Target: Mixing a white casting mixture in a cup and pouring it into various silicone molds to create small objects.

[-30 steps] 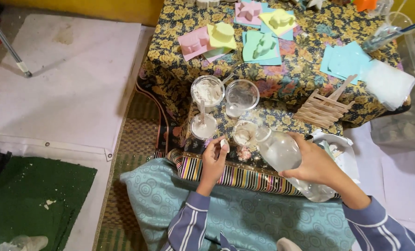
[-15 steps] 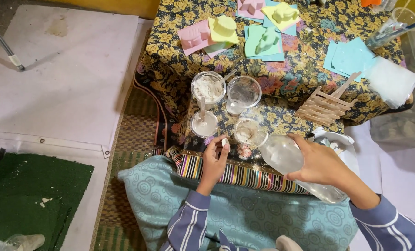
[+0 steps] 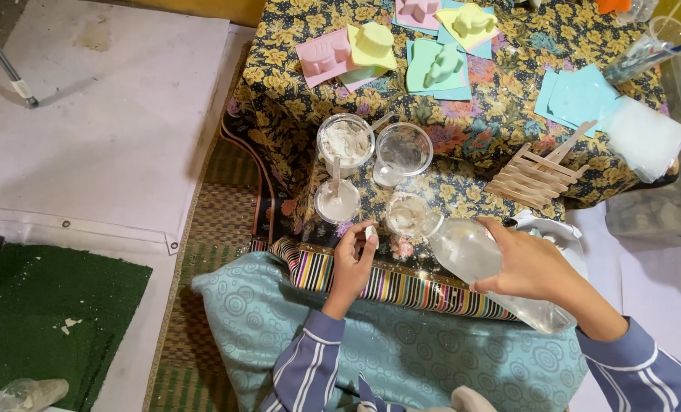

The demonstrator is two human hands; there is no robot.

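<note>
The left hand (image 3: 353, 255) is raised in front of the body, with the fingers curled and the thumb and forefinger pinched together. The right hand (image 3: 535, 265) reaches forward and to the left, palm down, with the fingers wrapped closed. Both forearms wear striped sleeves.

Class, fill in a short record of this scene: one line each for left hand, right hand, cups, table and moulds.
Left hand: left hand pinches a small white cap.
Right hand: right hand tips a clear bottle over a cup.
Cups: four, some with white powder.
Table: flowered cloth, wooden sticks.
Moulds: pastel moulds at the far edge.
</note>
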